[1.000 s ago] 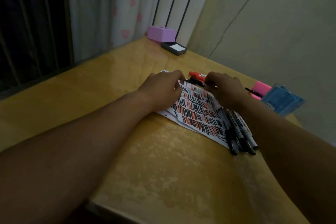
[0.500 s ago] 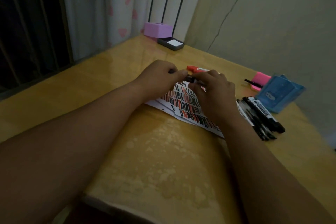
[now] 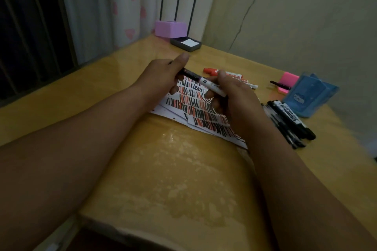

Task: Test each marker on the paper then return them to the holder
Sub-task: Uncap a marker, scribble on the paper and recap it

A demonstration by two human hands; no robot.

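While both forearms reach over the glossy front of the worktop (image 3: pixel 173 179), the sheets of paper (image 3: pixel 195 108) lie just beyond, loosely overlapped and crowded with short red and black strokes. Neither hand presses them down, so a first stroke could drag the top sheet askew. Little white is left, too, and a fresh mark may be lost among the old ones.

Above the paper, the two hands share one marker (image 3: pixel 201 79). The left hand (image 3: pixel 161 76) has its grip curled round the dark end, thumb raised. The right hand (image 3: pixel 230 96) has its grip closed on the white-labelled barrel. This looks like the cap being pulled or pushed on, though I cannot tell which. If it comes off with a jerk, the tip may streak a finger or the worktop. A loose cap could also roll away.

Further right, the black markers (image 3: pixel 289 120) lie bunched side by side near the worktop's edge. A nudge from the right forearm might send one rolling off. Behind the hands lie the red markers (image 3: pixel 230 75), apart from the black ones. With two piles out, tested and untested pens could get mixed.

The blue holder (image 3: pixel 310 96) sits beyond the black markers, beside a pink pad (image 3: pixel 288 80). Whether it stands upright is unclear. If it leans, markers dropped in could tip it. At the far corner rest a pink box (image 3: pixel 170 28) and a dark tray (image 3: pixel 185 44), well clear of the work.
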